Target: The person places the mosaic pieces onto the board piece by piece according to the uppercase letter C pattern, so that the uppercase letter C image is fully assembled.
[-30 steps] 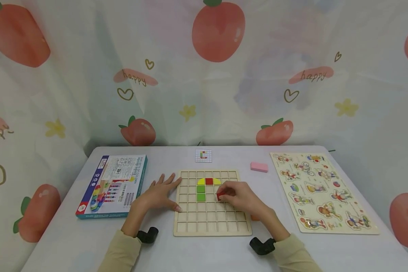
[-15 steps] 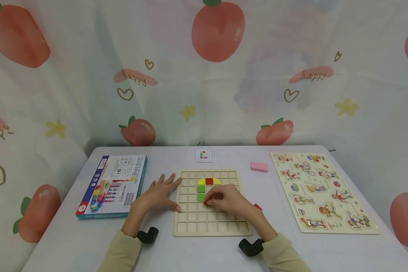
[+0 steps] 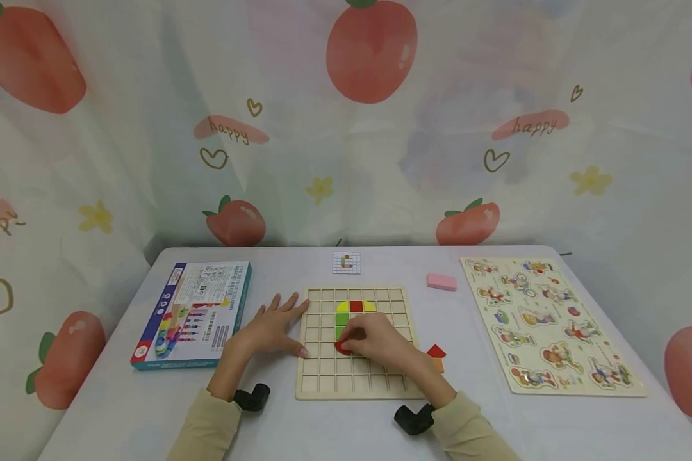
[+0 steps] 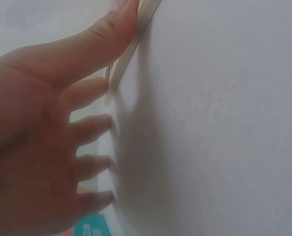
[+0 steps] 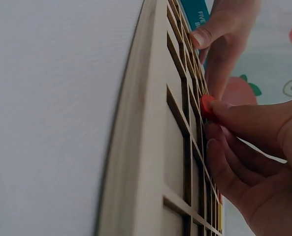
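A wooden grid board (image 3: pixel 323 387) lies flat in the middle of the table. Along its upper part run a yellow rounded piece (image 3: pixel 343 307), a red square (image 3: pixel 355 307) and another yellow piece (image 3: pixel 370 307). Two green squares (image 3: pixel 342 318) sit below the left yellow one. My right hand (image 3: pixel 377 339) pinches a small red piece (image 5: pixel 207 106) between thumb and fingers, at the grid just under the green squares; its exact shape is partly hidden. My left hand (image 3: pixel 269 330) lies with spread fingers beside the board, its thumb touching the left edge.
A red triangle (image 3: pixel 436 351) and an orange piece (image 3: pixel 438 365) lie right of the board, close to my right forearm. Behind the board is a small pattern card (image 3: pixel 346 263), with a pink block (image 3: pixel 441 282) to its right. A boxed set (image 3: pixel 193 314) and a picture puzzle (image 3: pixel 548 326) flank everything.
With the red piece, my right hand has moved left and slightly down across the grid to below the green squares. The red triangle beside the board has come into view. The left hand stays put.
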Tool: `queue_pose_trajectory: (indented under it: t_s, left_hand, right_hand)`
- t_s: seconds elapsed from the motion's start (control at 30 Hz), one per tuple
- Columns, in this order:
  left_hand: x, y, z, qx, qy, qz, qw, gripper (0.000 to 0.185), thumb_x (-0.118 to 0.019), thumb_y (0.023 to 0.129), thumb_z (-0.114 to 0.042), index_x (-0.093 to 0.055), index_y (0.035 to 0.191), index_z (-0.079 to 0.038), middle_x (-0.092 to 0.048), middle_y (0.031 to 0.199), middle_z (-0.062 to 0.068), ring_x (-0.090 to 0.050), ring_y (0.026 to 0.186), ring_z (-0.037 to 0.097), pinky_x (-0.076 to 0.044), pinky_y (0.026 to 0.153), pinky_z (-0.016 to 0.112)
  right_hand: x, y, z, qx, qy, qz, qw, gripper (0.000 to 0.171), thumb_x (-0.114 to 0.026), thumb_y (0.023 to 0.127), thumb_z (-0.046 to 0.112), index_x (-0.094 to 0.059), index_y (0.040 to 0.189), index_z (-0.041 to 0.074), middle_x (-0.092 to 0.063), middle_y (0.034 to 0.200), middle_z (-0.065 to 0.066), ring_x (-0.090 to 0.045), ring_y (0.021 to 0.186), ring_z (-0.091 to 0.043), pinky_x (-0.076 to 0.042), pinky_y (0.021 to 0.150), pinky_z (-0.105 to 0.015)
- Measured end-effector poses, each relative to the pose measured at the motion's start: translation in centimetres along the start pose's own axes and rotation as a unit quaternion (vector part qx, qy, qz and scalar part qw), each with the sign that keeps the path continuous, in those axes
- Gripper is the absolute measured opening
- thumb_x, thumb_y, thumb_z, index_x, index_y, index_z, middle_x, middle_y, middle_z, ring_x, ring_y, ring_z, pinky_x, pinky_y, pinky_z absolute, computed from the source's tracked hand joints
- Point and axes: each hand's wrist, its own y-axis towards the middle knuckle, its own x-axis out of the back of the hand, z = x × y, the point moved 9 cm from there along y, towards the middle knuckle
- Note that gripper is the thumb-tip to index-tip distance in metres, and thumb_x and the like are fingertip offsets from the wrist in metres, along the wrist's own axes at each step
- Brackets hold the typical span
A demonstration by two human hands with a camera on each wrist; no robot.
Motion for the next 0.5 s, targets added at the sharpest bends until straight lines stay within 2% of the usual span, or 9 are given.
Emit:
queue_pose_trajectory:
  t_s: [0.17, 0.3, 0.5]
  left_hand:
    - [0.0, 0.0, -0.2, 0.000, 0.000, 0.001, 1.0000, 0.103, -0.090, 0.077, -0.040, -0.036, 0.161, -0.018, -0.019, 0.172, 0.012, 0.000, 0.159, 0.044, -0.002, 0.126, 0.065]
    - [0.2, -0.2, -0.3, 0.000, 0.003, 0.001, 1.0000, 0.103, -0.090, 0.076, -0.039, -0.036, 0.161, -0.017, -0.019, 0.172, 0.013, -0.001, 0.159, 0.045, -0.001, 0.126, 0.065]
    - [0.2, -0.3, -0.3, -0.001, 0.002, 0.002, 1.0000, 0.103, -0.090, 0.076, -0.040, -0.036, 0.161, -0.016, -0.019, 0.172, 0.014, -0.001, 0.159, 0.045, -0.002, 0.126, 0.066]
  right_hand:
    - [-0.1, 0.1, 0.2, -0.001, -0.019, -0.003, 1.000, 0.004, -0.079, 0.089, 0.009, -0.079, 0.093, 0.012, -0.072, 0.085, 0.008, -0.059, 0.076, -0.007, -0.052, 0.068, -0.020]
    - [-0.3, 0.1, 0.5, 0.006, -0.023, 0.003, 1.000, 0.009, -0.084, 0.086, 0.013, -0.078, 0.093, 0.011, -0.068, 0.084, 0.005, -0.057, 0.074, -0.007, -0.050, 0.065, -0.020]
    - [-0.5, 0.3, 1.0, 0.019, -0.058, -0.005, 0.998, 0.012, -0.086, 0.084, 0.011, -0.076, 0.089, 0.007, -0.064, 0.085, 0.001, -0.056, 0.079, -0.012, -0.050, 0.067, -0.022]
